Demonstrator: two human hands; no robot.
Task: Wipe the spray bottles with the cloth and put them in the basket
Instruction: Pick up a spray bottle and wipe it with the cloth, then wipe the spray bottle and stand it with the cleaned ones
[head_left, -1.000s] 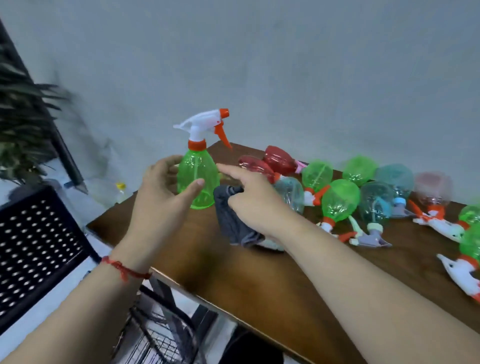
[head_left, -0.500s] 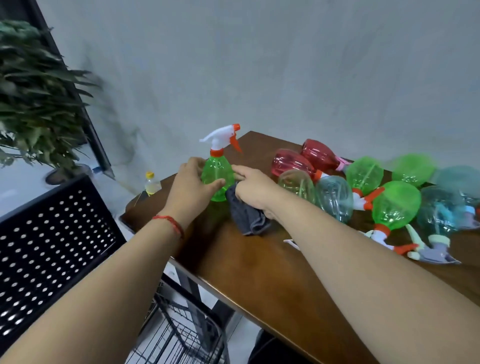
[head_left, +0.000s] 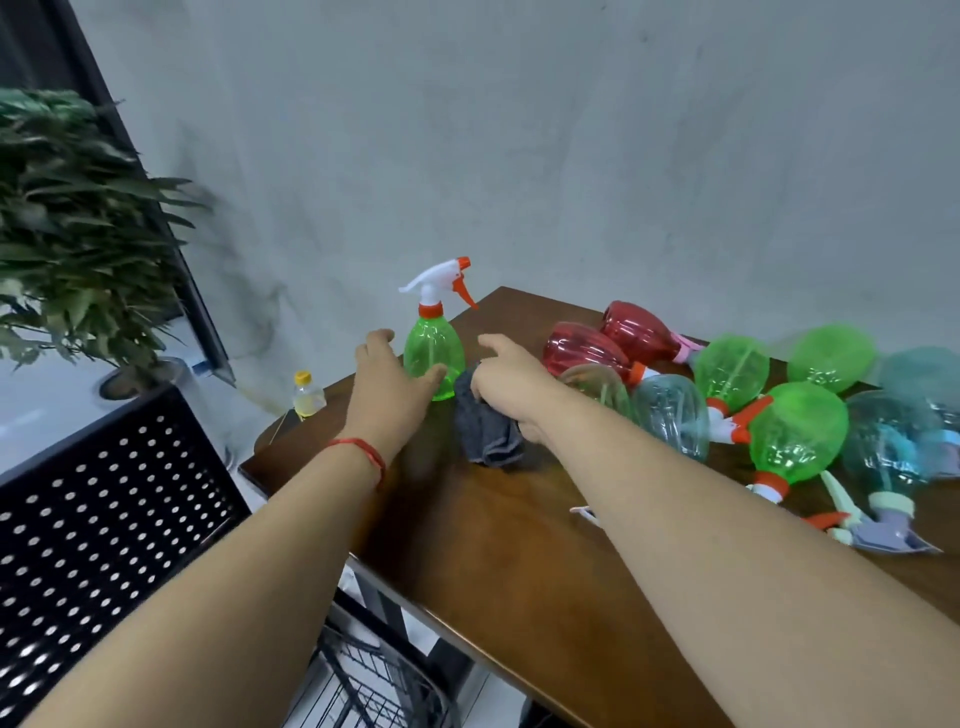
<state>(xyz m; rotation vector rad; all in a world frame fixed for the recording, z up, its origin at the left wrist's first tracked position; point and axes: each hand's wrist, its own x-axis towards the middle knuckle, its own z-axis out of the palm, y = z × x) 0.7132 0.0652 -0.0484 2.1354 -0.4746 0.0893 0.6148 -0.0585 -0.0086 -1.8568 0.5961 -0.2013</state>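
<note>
1. The left grip (head_left: 387, 387) is a bare hand with a red string at the wrist, spread wide around the upright green spray bottle (head_left: 434, 364). The thumb tip touches the bottle's lower front and the fingers reach round its far left side. It cups the bottle loosely and is not clamped on it.
2. That bottle stands on the worktop (head_left: 519, 545) between the two grips, just right of the left palm. Its white trigger head with orange nozzle rises above both.
3. The right grip (head_left: 511, 387) has its lower fingers curled on a bunched grey cloth (head_left: 488, 434), which hangs below it and rests on the worktop. Its index finger points out toward the bottle's right side and stops just short of it.
4. To the right of the right grip lie the other spray bottles (head_left: 795, 441) on their sides: red, clear, green and blue ones, crowded together and touching.
5. Below both forearms, off the worktop's near edge, is a black wire basket (head_left: 384, 691).
6. Left of the left grip are a small yellow-capped bottle (head_left: 307, 397) by the worktop's corner, a black perforated panel (head_left: 104, 519) and a leafy plant (head_left: 78, 234).
</note>
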